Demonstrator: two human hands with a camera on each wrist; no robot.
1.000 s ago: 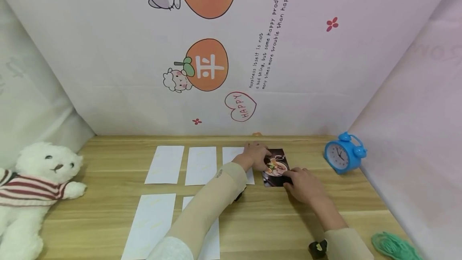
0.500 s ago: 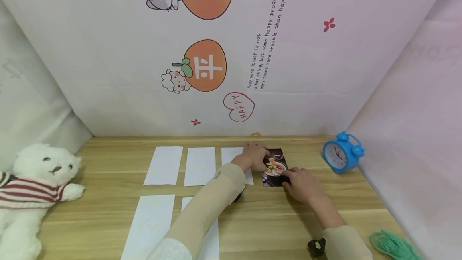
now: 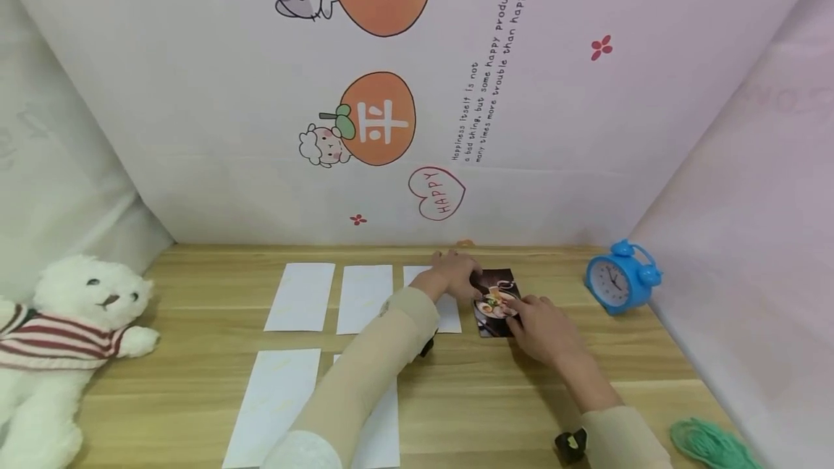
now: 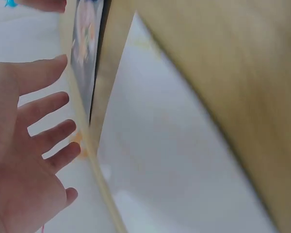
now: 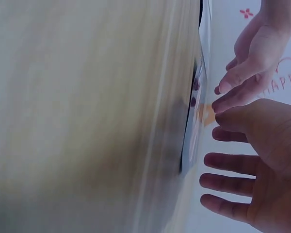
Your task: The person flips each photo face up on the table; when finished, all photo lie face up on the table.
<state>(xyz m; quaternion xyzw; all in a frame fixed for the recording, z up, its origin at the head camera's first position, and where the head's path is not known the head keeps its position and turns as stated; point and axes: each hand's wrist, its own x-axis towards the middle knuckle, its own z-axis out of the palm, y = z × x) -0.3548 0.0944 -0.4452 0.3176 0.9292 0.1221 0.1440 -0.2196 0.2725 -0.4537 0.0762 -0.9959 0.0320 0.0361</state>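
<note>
On the worktop (image 3: 469, 411), at 2 o'clock: one photo card (image 3: 496, 305)
Left hand (image 3: 458, 277): at the card's 10 o'clock, fingers apart
Right hand (image 3: 546, 328): at its 4 o'clock, fingers apart
White sheets (image 3: 300, 297): five, towards 8 and 9 o'clock
Blue clock (image 3: 627, 282): one, 3 o'clock

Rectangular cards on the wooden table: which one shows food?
The dark rectangular photo card, rightmost in the far row; the white rectangular cards show no photo.
</note>
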